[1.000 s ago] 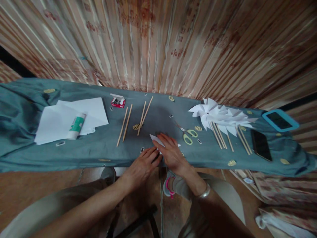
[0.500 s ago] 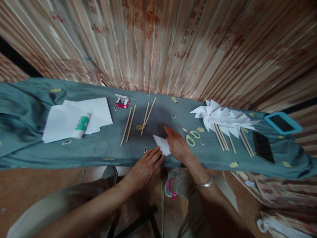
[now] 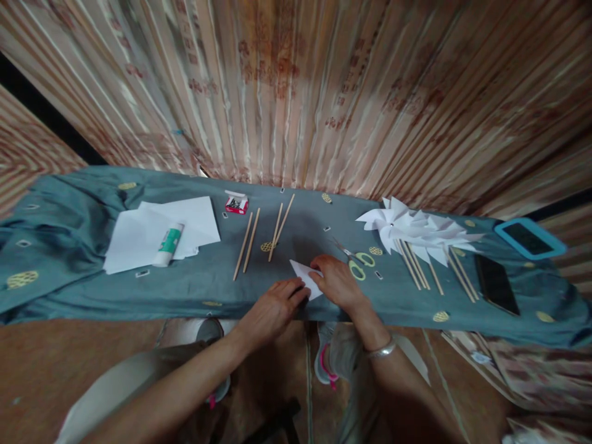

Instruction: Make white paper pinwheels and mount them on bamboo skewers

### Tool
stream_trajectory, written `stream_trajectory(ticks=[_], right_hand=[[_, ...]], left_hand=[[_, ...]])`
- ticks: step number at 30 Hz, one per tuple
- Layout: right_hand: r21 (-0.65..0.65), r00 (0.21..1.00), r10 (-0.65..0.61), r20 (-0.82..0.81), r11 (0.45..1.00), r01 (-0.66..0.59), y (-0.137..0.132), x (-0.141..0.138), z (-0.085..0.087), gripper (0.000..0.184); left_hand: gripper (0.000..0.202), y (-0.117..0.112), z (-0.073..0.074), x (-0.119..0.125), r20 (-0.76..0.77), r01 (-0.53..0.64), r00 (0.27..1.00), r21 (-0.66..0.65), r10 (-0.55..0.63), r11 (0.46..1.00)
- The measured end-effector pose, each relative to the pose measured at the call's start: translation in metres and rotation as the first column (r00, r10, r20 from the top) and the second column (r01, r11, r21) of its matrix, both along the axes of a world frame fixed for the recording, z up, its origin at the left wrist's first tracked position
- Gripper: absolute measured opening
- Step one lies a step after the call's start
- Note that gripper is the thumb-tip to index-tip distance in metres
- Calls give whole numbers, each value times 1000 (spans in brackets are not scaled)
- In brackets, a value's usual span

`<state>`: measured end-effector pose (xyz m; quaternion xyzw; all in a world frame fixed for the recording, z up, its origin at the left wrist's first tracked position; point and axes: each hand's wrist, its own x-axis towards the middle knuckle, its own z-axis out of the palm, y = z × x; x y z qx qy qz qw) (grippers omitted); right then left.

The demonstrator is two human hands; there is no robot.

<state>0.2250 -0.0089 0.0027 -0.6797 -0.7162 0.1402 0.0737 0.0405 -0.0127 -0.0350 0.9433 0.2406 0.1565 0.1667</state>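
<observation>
A small white folded paper [image 3: 301,271] with a pointed corner lies on the cloth-covered table before me, partly covered by my hands. My left hand [image 3: 280,302] holds its near left edge, fingers and thumb drawn together there. From the other side my right hand [image 3: 337,280] grips the paper, with the fingers bent and the thumb resting on it. Just beyond the right hand lie scissors [image 3: 357,269] with pale green handles. Two pairs of wooden sticks [image 3: 252,239] are to the left of the paper.
White paper sheets [image 3: 132,237] lie at the left under a glue stick [image 3: 169,244]. A small red box [image 3: 237,205] stands open at the back. Paper pinwheels [image 3: 411,223] on sticks, a dark phone [image 3: 497,285] and a blue-framed tablet [image 3: 530,238] occupy the right.
My right hand's fingers, stretched out beyond the paper before, are now bent and drawn back onto it. The left hand stays at the paper's near edge. The view has shifted slightly.
</observation>
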Motion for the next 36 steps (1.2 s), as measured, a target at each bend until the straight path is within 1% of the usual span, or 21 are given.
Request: stream_trajectory(ticks=[2,5,8,11,13,15,17,20,22,23,24,25,26,27,28,29,30,31,32,33,36], right_hand=[[69,999,-23,-26,997,25,5,-4,-5,23],[181,999,-10,-44,983,18,15,-11,-14,31],[211,998,3,-67,978,11,23,-12,-18,31],[161,989,18,-148,987,6,22,-3,-16,27],[118,963,62,-264,993,-31,17,7,-13,27],[93,915,80,-396,995,-47,11,17,-12,25],[52,866,63,-496,998,-42,5,24,-13,23],[-24,826,32,-563,998,-56,0,27,-17,13],[0,796,23,-605,1000,-28,0,27,-16,8],[49,776,19,-631,999,15,1,26,-13,8],[118,754,18,-657,990,79,3,25,-9,8],[194,739,27,-673,971,141,5,23,-5,9],[252,734,40,-678,951,181,6,21,1,9],[303,734,65,-676,933,196,8,18,6,9],[344,735,102,-670,921,185,8,15,11,9],[373,742,140,-655,914,156,8,11,15,11],[390,750,178,-637,913,115,7,6,18,14],[399,757,211,-618,914,72,5,2,19,17],[398,765,234,-600,917,32,3,-2,19,19],[390,775,247,-582,921,-1,1,-5,18,22],[354,785,243,-570,935,-32,-2,-7,11,27]], left_hand=[[37,7,4,0,37,-48,998,-15,49,999],[37,22,9,-2,48,-132,990,-24,133,991],[37,41,13,-5,32,-227,973,-26,228,973],[37,56,16,-9,80,-305,948,-42,307,952],[34,60,16,-10,109,-340,931,-92,349,936],[29,59,15,-10,98,-348,924,-184,369,919],[24,55,13,-8,67,-337,927,-283,369,898],[22,50,11,-5,66,-330,922,-385,382,862],[26,51,10,-2,113,-322,901,-469,418,822],[28,52,10,0,153,-315,878,-527,453,789],[32,53,11,3,201,-301,841,-597,502,744],[38,54,12,6,248,-274,786,-681,567,679],[44,55,14,10,283,-219,715,-778,640,588],[49,55,16,13,291,-122,646,-874,706,471],[52,54,19,17,271,8,595,-943,756,332],[55,53,21,20,236,146,575,-972,784,186],[56,52,24,23,203,266,578,-963,790,53],[55,52,26,25,182,343,588,-939,788,-39],[53,51,28,27,174,384,582,-920,794,-80],[49,51,29,27,167,396,554,-915,815,-82],[40,56,29,23,147,343,399,-939,905,1]])
